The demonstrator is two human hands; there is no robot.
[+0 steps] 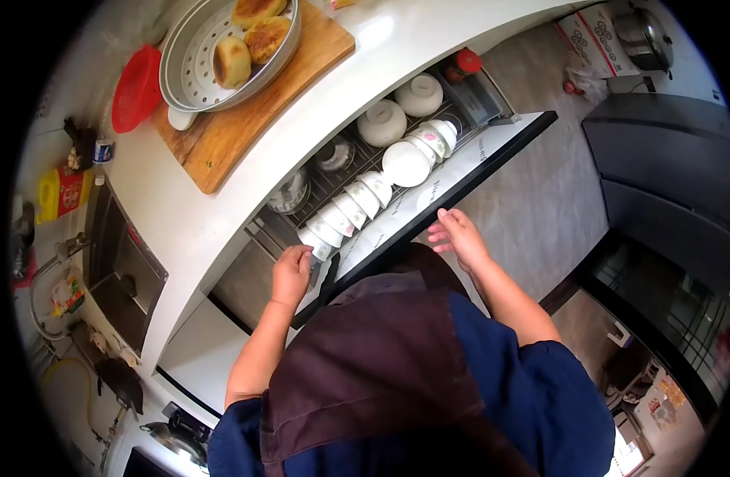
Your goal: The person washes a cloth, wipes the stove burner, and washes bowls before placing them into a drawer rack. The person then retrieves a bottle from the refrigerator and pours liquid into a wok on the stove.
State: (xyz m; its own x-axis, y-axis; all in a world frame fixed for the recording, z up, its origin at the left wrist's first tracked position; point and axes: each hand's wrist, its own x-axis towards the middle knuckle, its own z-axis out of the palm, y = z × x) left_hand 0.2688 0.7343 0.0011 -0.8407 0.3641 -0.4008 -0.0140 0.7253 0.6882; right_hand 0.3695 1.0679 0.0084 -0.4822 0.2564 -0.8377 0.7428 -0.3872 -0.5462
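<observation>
A pulled-out drawer [476,171] with wire racks holds a slanted row of white floral bowls [349,209]. My left hand [292,272] is at the drawer's left side, its fingers drawn together beside the end bowl [315,242]; whether they pinch its rim is hidden. My right hand [458,238] hovers by the black outer edge of the drawer front, fingers loosely bent and apart, holding nothing. Behind the row sit two upturned white bowls [382,123]. Glass-like containers [334,155] stand at the drawer's back left, and a red-lidded jar [462,65] at its far end.
On the white counter [245,171] above, a perforated steamer pan [194,75] with browned buns [232,62] rests on a wooden board [210,163]. A red basket [137,89] leans beside it. The sink [122,278] lies left; a dark cabinet [667,175] stands right.
</observation>
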